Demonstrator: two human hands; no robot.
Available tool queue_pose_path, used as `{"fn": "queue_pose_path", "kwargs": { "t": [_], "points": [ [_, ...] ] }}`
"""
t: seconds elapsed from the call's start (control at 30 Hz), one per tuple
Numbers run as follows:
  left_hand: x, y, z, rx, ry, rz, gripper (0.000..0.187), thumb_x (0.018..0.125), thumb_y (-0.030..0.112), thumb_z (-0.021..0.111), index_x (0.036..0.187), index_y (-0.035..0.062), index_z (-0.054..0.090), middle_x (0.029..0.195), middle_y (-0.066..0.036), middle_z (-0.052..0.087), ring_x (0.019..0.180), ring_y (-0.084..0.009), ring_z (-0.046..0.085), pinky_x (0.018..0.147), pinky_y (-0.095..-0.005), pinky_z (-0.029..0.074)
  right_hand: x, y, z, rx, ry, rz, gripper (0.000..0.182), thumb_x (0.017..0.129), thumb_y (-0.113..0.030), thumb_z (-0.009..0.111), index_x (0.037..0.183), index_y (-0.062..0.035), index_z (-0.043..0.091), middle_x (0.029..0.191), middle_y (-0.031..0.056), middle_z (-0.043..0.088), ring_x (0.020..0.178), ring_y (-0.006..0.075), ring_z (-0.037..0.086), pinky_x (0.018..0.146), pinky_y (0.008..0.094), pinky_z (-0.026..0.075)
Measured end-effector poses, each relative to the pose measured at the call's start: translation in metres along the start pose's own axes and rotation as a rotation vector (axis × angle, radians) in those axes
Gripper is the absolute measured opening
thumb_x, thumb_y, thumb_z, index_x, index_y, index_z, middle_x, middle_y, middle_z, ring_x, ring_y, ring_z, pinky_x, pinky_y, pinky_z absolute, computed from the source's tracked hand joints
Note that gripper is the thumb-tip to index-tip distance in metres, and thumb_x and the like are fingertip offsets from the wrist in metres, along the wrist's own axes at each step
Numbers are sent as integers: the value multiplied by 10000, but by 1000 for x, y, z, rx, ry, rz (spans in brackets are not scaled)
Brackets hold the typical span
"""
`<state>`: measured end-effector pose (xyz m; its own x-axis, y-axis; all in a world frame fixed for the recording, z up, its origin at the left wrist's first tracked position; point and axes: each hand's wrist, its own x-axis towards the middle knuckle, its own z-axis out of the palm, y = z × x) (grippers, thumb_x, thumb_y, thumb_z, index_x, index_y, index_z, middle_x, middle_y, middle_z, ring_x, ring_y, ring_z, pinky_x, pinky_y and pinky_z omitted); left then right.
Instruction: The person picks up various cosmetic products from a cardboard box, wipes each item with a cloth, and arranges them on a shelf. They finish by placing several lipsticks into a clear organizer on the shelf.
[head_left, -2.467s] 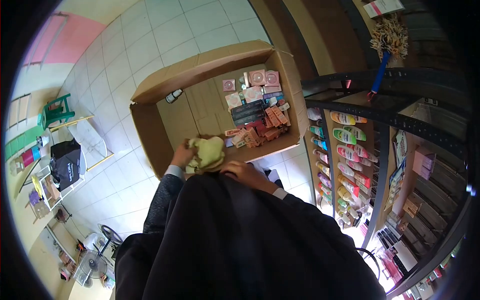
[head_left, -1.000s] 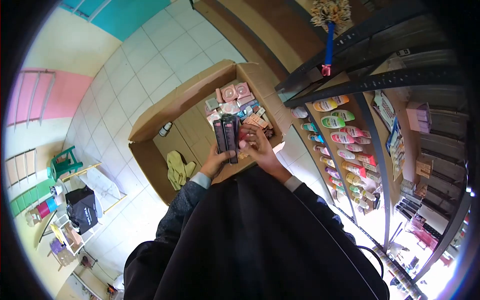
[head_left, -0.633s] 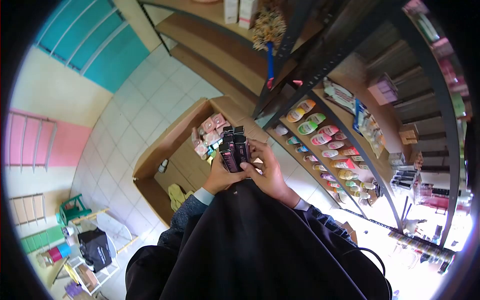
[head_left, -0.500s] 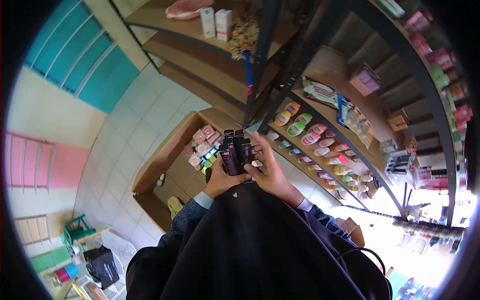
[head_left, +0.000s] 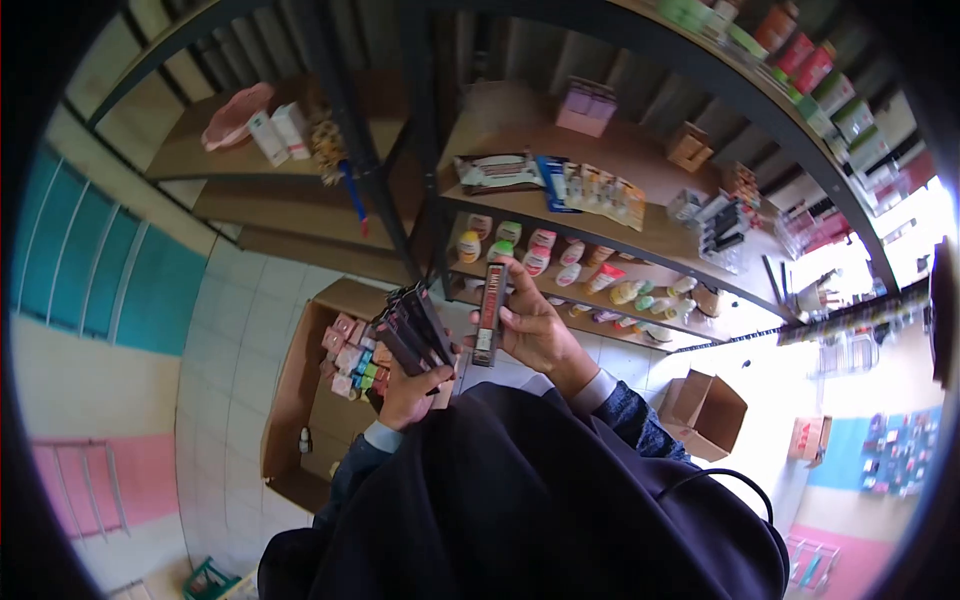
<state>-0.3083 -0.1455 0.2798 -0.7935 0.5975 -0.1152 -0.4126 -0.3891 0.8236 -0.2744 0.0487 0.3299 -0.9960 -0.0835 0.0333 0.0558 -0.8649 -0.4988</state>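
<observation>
Slim oblong carton (head_left: 489, 313) moved apart, in right grip (head_left: 540, 335)

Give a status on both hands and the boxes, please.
Left hand gripping several dark boxes. Right hand holding one slim box. Nothing visibly blocking either.

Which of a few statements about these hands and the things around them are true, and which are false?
1. The left hand holds several dark boxes. True.
2. The right hand is empty. False: the right hand holds one slim box.
3. A small bottle is inside the large cardboard box. True.
4. The blue-handled duster lies in that box too. False: the blue-handled duster is up by the shelves.
5. Another cardboard box stands open on the floor. True.
</observation>
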Motion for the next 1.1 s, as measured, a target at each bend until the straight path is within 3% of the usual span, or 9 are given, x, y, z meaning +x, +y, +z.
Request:
{"fn": "queue_pose_path", "kwargs": {
  "t": [0.13, 0.33, 0.4, 0.53, 0.6, 0.67, 0.8, 0.93, 1.1],
  "points": [
    [4, -18, 9, 52, -93, -173, 491, 712, -36, 600, 1172, 29, 441, 1063, -91, 537, 926, -204, 560, 698, -309, 498, -8, -16, -19, 57, 190, -68, 418, 864, -56, 481, 1233, -171, 322, 1027, 99, 496, 946, 239, 560, 768, 446, 499],
    [16, -43, 58, -7, -63, -114, 590, 708, 11, 623, 1234, 73, 364, 1158, -75, 477, 960, -210, 538, 653, -297, 486, -45, -86, -35, -65, 507, -82, 254, 895, -181, 471, 1126, -88, 420, 859, 72, 552, 769, 204, 580, 712, 363, 494],
    [21, -57, 71, -33, -9, -106, 595, 697, 29, 643, 1226, 82, 374, 1157, -77, 481, 972, -211, 537, 637, -289, 479, -69, -128, -59, -370, 608, -321, 269, 906, -210, 450, 1134, -72, 417, 819, 68, 548, 683, 169, 565, 623, 298, 481],
    [33, -78, 113, 2, 30, -82, 614, 689, 55, 658, 1230, 92, 369, 1161, -77, 478, 984, -214, 533, 636, -291, 473, -150, -243, -86, -996, 616, -439, 288, 869, -109, 492, 1145, -48, 436, 897, 61, 574, 771, 129, 559, 635, 233, 424],
    [39, -95, 133, -22, 66, -79, 608, 695, 45, 646, 1232, 92, 366, 1158, -81, 479, 983, -218, 534, 633, -291, 473, -188, -298, -106, -1141, 817, -469, 309, 826, -44, 530, 1127, -47, 461, 854, 44, 579, 761, 114, 562, 644, 231, 434],
    [46, -111, 150, -43, 102, -59, 598, 703, 40, 635, 1233, 95, 366, 1158, -84, 475, 982, -220, 534, 634, -288, 476, -213, -344, -143, -1488, 853, -876, 328, 777, -36, 582, 1090, -37, 483, 767, 90, 606, 651, 130, 585, 606, 265, 470],
    [58, -129, 187, -60, 107, -46, 591, 712, 36, 623, 1238, 95, 361, 1168, -92, 463, 988, -225, 529, 641, -293, 478, -237, -398, -161, -1590, 1023, -743, 342, 737, -55, 622, 1071, -61, 551, 788, 94, 619, 695, 137, 610, 653, 294, 486],
    [65, -138, 208, -57, 95, -64, 587, 726, 39, 604, 1248, 83, 340, 1178, -94, 450, 995, -222, 523, 647, -286, 483, -219, -429, -187, -1804, 855, -745, 339, 713, -74, 642, 1047, -75, 584, 877, 101, 646, 775, 217, 638, 700, 320, 492],
    [66, -138, 223, 17, 81, -60, 579, 739, 39, 581, 1256, 81, 325, 1186, -86, 445, 1002, -215, 520, 657, -277, 489, -181, -452, -209, -1977, 800, -498, 259, 745, -105, 590, 1000, -63, 603, 885, 145, 630, 814, 291, 619, 709, 362, 484]
  ]
}}
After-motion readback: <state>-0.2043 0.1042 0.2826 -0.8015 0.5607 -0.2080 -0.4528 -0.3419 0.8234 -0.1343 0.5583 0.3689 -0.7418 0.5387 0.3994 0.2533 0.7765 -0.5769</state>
